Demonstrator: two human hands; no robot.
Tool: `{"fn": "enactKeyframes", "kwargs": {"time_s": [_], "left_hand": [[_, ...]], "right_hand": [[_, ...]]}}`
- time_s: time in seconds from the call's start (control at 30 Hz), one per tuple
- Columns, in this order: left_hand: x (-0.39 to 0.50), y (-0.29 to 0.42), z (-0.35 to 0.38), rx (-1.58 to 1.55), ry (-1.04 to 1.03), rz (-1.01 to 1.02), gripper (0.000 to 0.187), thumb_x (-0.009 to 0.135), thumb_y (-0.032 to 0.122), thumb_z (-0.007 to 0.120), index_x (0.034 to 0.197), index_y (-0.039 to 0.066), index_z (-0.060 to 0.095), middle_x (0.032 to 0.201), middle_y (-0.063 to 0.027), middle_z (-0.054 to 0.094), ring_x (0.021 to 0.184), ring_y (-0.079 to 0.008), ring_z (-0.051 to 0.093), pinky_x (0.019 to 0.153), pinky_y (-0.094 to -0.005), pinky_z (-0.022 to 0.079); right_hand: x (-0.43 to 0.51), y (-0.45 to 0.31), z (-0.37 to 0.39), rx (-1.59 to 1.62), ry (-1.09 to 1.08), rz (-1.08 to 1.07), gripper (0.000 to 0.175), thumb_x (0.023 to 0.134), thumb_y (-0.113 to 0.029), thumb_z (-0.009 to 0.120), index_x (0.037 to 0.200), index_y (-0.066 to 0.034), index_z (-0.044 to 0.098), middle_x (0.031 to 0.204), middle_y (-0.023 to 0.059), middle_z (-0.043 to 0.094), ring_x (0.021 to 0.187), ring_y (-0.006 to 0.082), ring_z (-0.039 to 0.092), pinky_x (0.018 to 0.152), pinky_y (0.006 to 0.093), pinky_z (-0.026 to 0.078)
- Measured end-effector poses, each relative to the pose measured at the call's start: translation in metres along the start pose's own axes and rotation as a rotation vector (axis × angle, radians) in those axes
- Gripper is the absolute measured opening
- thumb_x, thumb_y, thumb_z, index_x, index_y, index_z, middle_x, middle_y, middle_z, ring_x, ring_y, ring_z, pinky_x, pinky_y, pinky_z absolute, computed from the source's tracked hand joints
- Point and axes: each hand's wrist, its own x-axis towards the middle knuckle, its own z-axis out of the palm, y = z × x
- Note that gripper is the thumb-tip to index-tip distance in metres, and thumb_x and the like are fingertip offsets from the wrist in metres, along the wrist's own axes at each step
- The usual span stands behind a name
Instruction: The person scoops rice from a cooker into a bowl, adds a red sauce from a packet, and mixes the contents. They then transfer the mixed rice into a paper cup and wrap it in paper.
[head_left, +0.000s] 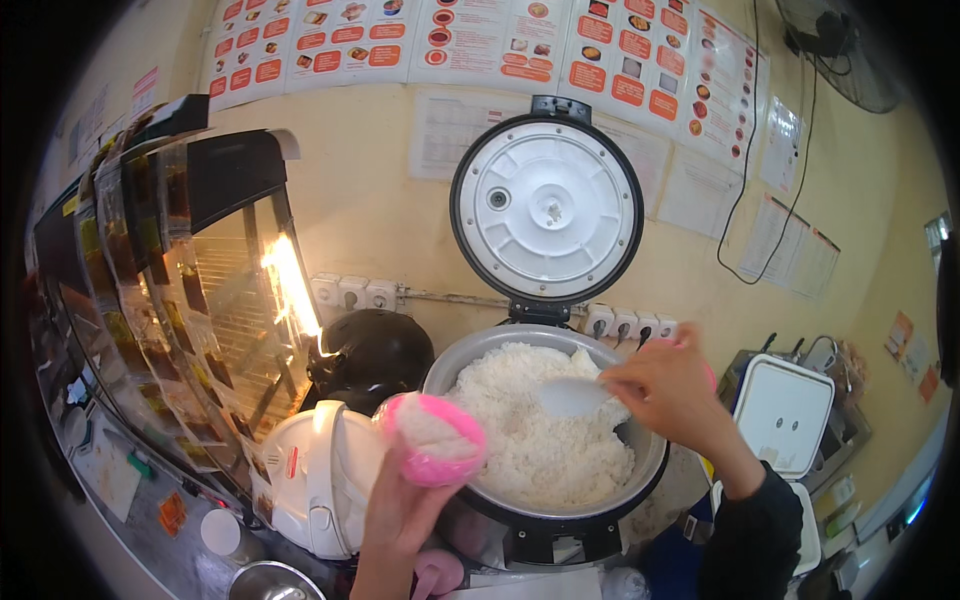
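My left hand (409, 499) holds up a pink cup (442, 469) with white rice in it, left of a large rice cooker. My right hand (667, 382) grips a pale rice paddle (574, 396), whose blade lies against the cooked rice (559, 457). That rice fills much of the metal inner pot (450, 364). The cooker's round lid (551, 214) stands raised behind the pot. Something pink shows partly behind my right hand; what it is cannot be told.
A smaller white rice cooker (315, 480) with a handle stands left of the pot, near a lit glass display warmer (240, 292). Behind is a round black object (375, 352). A metal bowl (276, 583) and a pink handled item (439, 574) lie in front. White container lid (784, 412) at right.
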Motion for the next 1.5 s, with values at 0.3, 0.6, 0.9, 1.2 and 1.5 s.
{"fn": "enactKeyframes", "kwargs": {"time_s": [0.3,0.6,0.9,1.2,1.5], "left_hand": [[-0.031,0.008,-0.032,0.050,0.171,0.136,0.054,0.088,0.030,0.052,0.128,0.000,0.031,0.125,-0.0157,0.042,0.115,-0.0302,0.044,0.091,-0.0431,0.043],[-0.031,0.003,-0.061,-0.022,0.183,0.254,0.058,0.085,0.026,0.057,0.129,0.000,0.029,0.128,-0.0172,0.039,0.118,-0.0334,0.040,0.097,-0.0524,0.035],[-0.022,-0.005,-0.044,0.112,0.043,0.241,0.057,0.085,0.023,0.056,0.130,0.000,0.029,0.126,-0.0152,0.042,0.115,-0.0306,0.043,0.094,-0.0480,0.039],[0.008,-0.039,0.016,0.108,-0.060,0.044,0.055,0.089,0.027,0.050,0.132,0.004,0.025,0.131,-0.0117,0.036,0.123,-0.0255,0.035,0.102,-0.0454,0.030],[0.023,-0.070,0.056,0.043,-0.037,-0.021,0.050,0.092,0.034,0.042,0.131,0.006,0.028,0.131,-0.0111,0.037,0.122,-0.0243,0.037,0.101,-0.0441,0.032]], "right_hand": [[0.011,-0.011,0.135,0.269,-0.420,-0.275,0.014,0.080,-0.028,0.055,0.082,-0.0223,0.068,0.066,0.0005,0.062,0.067,0.0188,0.054,0.080,0.0403,0.027],[0.002,-0.006,0.124,0.481,-0.761,-0.111,0.027,0.080,-0.041,0.055,0.093,-0.0211,0.068,0.083,0.0061,0.066,0.075,0.0187,0.052,0.084,0.0372,0.023],[-0.007,0.010,0.115,0.621,-0.739,0.067,0.036,0.080,-0.046,0.056,0.098,-0.0172,0.067,0.089,0.0060,0.066,0.081,0.0174,0.050,0.088,0.0335,0.025],[-0.001,0.022,0.048,0.477,-0.180,0.377,0.027,0.079,-0.030,0.060,0.100,-0.0137,0.066,0.087,0.0066,0.065,0.065,0.0194,0.059,0.070,0.0320,0.039],[-0.053,-0.067,0.028,-0.604,0.268,-0.045,0.037,0.074,-0.014,0.049,0.110,-0.0116,0.058,0.065,-0.0045,0.037,0.061,0.0057,0.042,0.071,0.0276,0.024]]}}
